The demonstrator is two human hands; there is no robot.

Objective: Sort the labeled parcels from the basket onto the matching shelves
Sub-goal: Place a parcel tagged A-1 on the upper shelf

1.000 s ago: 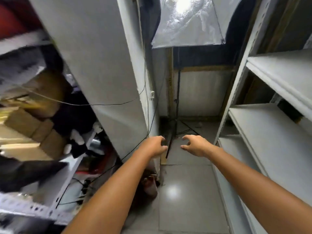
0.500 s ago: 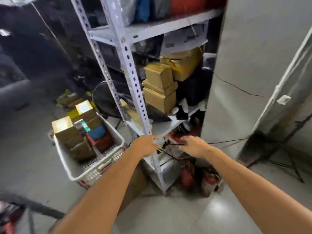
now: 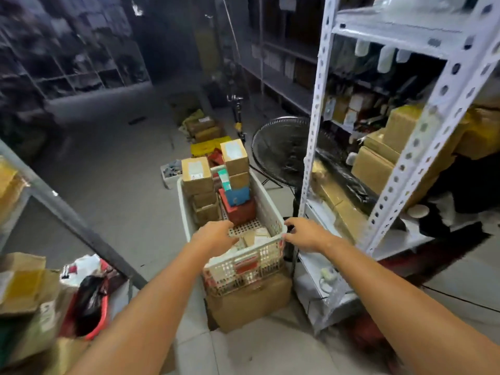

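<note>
Basket (image 3: 266, 198) of labeled parcels (image 3: 196, 171), perched on a cardboard box (image 3: 249, 304) beside the shelf rack (image 3: 311, 147). Left hand (image 3: 213, 236) dips into its near end, fingers hidden; right hand (image 3: 308, 234) curls at the rim corner, grip unclear. Risk: tugging the rim may topple the tall rear stacks

A stockroom; steel shelving (image 3: 319, 109) laden with cardboard boxes (image 3: 374, 169).

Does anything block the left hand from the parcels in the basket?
Nothing visible does. The left hand hangs over the near end of the basket, right above the small parcels lying there. The right hand is at the rim's near corner, off to the side.
</note>
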